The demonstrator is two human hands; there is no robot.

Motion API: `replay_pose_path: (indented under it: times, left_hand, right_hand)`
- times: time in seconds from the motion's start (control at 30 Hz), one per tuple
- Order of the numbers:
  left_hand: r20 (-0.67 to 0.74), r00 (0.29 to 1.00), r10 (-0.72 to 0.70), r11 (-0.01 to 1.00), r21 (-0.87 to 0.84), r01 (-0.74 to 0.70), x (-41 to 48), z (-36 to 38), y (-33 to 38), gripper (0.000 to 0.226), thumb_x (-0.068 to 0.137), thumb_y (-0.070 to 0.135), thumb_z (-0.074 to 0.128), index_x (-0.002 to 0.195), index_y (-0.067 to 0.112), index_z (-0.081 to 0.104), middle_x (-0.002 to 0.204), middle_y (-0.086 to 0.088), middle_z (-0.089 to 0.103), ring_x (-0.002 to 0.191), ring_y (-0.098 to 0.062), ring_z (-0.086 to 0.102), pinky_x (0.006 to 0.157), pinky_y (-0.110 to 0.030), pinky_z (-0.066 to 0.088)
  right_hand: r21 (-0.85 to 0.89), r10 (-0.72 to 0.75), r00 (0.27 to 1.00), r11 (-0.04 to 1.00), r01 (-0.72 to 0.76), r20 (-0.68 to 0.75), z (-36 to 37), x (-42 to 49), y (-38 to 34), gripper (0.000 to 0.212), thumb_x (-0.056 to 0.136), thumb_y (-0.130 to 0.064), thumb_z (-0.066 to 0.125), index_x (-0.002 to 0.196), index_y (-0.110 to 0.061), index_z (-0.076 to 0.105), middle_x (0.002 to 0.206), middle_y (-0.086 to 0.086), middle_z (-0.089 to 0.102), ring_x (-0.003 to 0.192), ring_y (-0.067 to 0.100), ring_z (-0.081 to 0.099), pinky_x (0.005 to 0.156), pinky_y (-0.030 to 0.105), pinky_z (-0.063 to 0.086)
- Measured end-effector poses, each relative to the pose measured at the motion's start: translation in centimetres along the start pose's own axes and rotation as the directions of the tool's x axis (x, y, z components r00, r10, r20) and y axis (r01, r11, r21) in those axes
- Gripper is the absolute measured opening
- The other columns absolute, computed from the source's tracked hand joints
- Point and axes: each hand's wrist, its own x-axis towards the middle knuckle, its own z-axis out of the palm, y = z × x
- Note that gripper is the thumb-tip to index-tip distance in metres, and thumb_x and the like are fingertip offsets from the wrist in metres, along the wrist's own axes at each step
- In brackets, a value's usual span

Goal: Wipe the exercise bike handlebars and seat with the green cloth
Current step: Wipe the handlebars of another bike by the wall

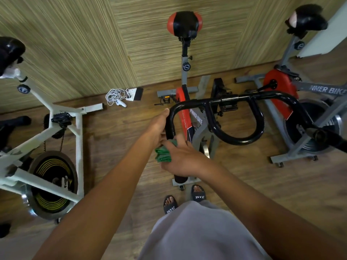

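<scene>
We stand at the front of the middle bike (195, 117), a red and grey one, between a white bike (62, 139) to our left and a second red bike (281, 94) to our right. All three sit on a wood-look floor (244, 175) against a wall (84, 44) of striped olive panels.

The black handlebars (234, 139) loop across the centre of view. The seat (185, 23), black with red sides, is at the far end of the bike, well apart from both hands.

Left hand (159, 126): fingers curled round the left-end bar, steadying it. Right hand (180, 158): fingers clamped on the cloth (163, 154), a folded green wad pressed against the lower end of that same bar, just below the left hand.

Judgement: we are on the handlebars, at one end only; the loop, the right end and the seat look undone.

Risks from here:
- The folded wad meets only one side of the round bar, so its back could be skipped.
- The two hands sit nearly touching; the left one covers bar that needs wiping and would have to move.
- Reaching to the seat from here means leaning over the bars, and our sandalled feet (198, 194) are just beside the front foot of the frame.

A white cable (114, 96) lies coiled on the floor by a wall socket.
</scene>
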Motion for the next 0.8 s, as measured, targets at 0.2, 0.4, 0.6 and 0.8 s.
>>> replay_pose_path:
  times: [0.2,0.4,0.6,0.8]
  left_hand:
    - [-0.054,0.992,0.113,0.988,0.110,-0.107,0.5,0.7,1.5,0.037,0.105,0.042,0.042,0.079,0.018,0.056,0.078,-0.004,0.057,0.070,-0.020,0.055,0.065,-0.031,0.045]
    - [0.009,0.901,0.434,0.824,0.400,-0.401,2.7,1.4,2.5,0.036,0.105,0.031,0.043,0.086,0.009,0.064,0.085,-0.012,0.062,0.081,-0.023,0.059,0.074,-0.031,0.038]
    - [0.168,0.827,0.537,0.348,0.848,-0.399,4.3,5.0,3.9,0.048,0.106,0.044,0.031,0.115,0.011,0.064,0.114,-0.015,0.063,0.109,-0.033,0.056,0.086,-0.038,0.038]
    - [0.024,0.826,0.563,0.329,0.910,-0.251,4.4,6.0,3.1,0.074,0.104,0.056,0.016,0.107,0.005,0.069,0.109,-0.024,0.067,0.106,-0.042,0.061,0.086,-0.045,0.045]
  right_hand:
    - [0.147,-0.046,0.997,0.988,0.055,-0.062,-2.2,1.4,1.1,0.053,0.090,-0.034,0.069,0.137,-0.024,0.046,0.117,-0.002,0.043,0.105,0.018,0.048,0.082,0.034,0.043]
    - [0.552,0.159,0.912,0.829,0.085,-0.378,-6.3,1.0,7.0,0.048,0.094,-0.044,0.065,0.137,-0.028,0.052,0.124,0.001,0.062,0.116,0.020,0.058,0.101,0.040,0.046]
    - [0.157,0.216,0.719,0.976,-0.149,-0.660,-4.0,2.9,10.6,0.062,0.101,-0.040,0.051,0.154,-0.020,0.026,0.145,0.013,0.041,0.128,0.031,0.048,0.095,0.043,0.047]
    - [-0.113,0.074,0.702,0.970,-0.215,-0.709,-2.7,8.5,11.4,0.076,0.104,-0.034,0.050,0.160,-0.018,0.002,0.168,0.008,-0.009,0.155,0.029,-0.006,0.123,0.050,0.003]
